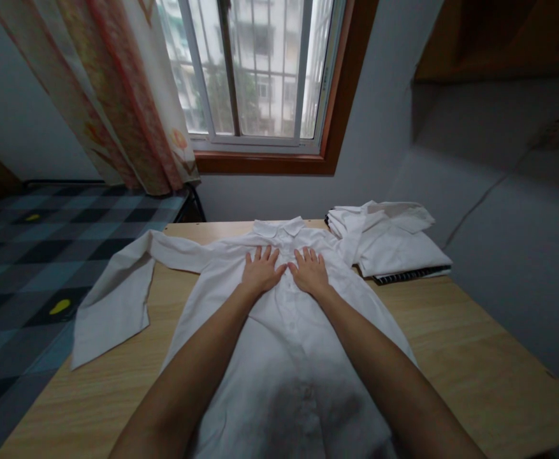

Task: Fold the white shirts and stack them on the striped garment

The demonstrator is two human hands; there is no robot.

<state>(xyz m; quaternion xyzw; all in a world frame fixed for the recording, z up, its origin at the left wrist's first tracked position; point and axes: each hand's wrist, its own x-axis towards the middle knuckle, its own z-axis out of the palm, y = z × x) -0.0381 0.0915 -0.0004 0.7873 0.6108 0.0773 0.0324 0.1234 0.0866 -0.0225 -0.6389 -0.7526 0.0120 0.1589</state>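
Flat on a wooden table (pixel 475 344), a white shirt (pixel 283 344) lies spread face up, collar toward the window (pixel 255 70), one sleeve (pixel 116 293) trailing over the table's left edge. Both hands rest on its chest, palms down and fingers spread, grasping nothing: the left hand (pixel 261 271) and right hand (pixel 310 271) lie side by side, thumbs almost touching. A stack of folded white clothes (pixel 394 245) sits just beside the shirt at the far right. A checked bed (pixel 25 268) and a flowered curtain (pixel 116 95) stand to the left.
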